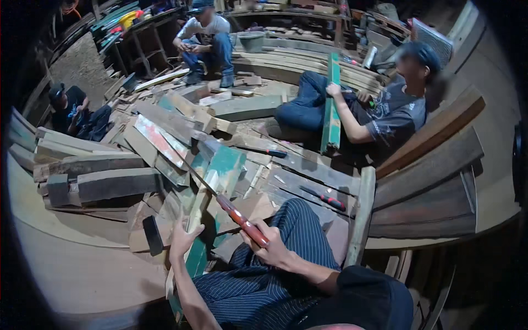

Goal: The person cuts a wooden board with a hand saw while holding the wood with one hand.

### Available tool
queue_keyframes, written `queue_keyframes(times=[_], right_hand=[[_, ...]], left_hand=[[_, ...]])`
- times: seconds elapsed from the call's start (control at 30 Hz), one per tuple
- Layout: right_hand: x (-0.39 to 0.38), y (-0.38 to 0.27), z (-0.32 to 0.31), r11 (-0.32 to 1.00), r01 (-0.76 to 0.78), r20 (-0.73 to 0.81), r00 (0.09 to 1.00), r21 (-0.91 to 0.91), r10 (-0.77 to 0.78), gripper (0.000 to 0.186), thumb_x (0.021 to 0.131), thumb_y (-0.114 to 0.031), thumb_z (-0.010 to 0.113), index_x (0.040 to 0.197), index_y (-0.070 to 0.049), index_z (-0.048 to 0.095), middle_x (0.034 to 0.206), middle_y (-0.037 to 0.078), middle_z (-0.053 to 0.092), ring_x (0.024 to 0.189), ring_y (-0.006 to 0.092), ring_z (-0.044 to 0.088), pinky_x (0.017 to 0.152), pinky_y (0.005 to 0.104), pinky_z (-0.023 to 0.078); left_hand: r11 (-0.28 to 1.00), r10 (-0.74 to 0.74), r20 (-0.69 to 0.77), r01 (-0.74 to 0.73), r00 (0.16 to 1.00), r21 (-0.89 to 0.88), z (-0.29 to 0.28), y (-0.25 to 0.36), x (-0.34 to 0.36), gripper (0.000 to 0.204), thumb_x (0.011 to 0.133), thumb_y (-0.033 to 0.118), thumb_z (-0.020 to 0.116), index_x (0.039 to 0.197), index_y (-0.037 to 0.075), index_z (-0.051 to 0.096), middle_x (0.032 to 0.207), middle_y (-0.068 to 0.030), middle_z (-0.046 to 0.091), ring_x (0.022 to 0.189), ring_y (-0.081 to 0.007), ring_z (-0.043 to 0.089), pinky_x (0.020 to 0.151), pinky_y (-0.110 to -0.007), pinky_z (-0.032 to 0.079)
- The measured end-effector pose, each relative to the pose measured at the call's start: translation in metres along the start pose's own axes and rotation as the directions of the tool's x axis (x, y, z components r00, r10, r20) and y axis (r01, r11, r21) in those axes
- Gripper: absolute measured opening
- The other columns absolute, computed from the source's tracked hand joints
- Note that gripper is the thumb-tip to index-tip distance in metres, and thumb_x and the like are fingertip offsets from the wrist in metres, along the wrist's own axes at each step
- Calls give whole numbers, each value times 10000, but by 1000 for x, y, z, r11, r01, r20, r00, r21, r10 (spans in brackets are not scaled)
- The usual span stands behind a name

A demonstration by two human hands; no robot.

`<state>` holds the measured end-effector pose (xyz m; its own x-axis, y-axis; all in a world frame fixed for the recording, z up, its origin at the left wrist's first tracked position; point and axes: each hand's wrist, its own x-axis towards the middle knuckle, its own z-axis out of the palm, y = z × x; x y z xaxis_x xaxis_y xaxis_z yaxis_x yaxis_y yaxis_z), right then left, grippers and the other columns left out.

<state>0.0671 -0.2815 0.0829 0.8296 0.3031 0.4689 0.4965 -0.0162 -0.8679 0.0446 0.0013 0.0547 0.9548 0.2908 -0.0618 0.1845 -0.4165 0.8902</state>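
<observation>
My right hand [269, 247] is closed round the red-brown handle of a long, thin-bladed tool [235, 212]. Its narrow dark blade points up and to the left over the wood pile; whether it is a knife or another blade I cannot tell. My left hand [184, 236] grips the edge of a long timber piece [196, 260] with green paint, slanting beside my left leg. A dark phone-like slab [152, 235] lies just left of that hand. Beyond my knee, a red-and-black handled tool [323, 198] rests on a board, and another such tool [269, 152] lies farther off.
Loose boards [118, 184] are heaped at the left. Planks [429, 203] lean at the right near an upright post [361, 214]. A seated person [396, 110] at right holds a green beam [331, 110]; another person [206, 41] sits at the back, one [77, 113] far left.
</observation>
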Motion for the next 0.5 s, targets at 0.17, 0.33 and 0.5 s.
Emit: queue_keyframes(times=[0.17,0.33,0.5], right_hand=[[19,-5,-11,1000,-26,-13,1000,-11,26,203,863,-12,684,1018,5,554,695,165,599,580,245,665,513,326,476],[33,-11,-18,987,50,-10,999,-155,-52,202,887,-93,695,1021,9,583,708,146,593,586,208,606,558,333,482],[40,2,-41,992,-52,-80,996,-115,43,189,922,-130,674,1007,19,596,691,94,578,574,168,551,537,319,452]], left_hand=[[973,12,-56,2,998,231,0,-15,22,991,754,371,825,1523,-3,323,1228,-205,639,1073,-312,641,970,-419,472],[999,20,72,-22,997,24,-2,-8,27,1048,783,465,793,1541,-15,252,1329,-255,588,1207,-314,591,1034,-384,440],[990,8,118,-24,993,136,19,40,34,1094,799,554,749,1536,-56,219,1533,-272,363,1414,-332,393,1161,-383,305]])
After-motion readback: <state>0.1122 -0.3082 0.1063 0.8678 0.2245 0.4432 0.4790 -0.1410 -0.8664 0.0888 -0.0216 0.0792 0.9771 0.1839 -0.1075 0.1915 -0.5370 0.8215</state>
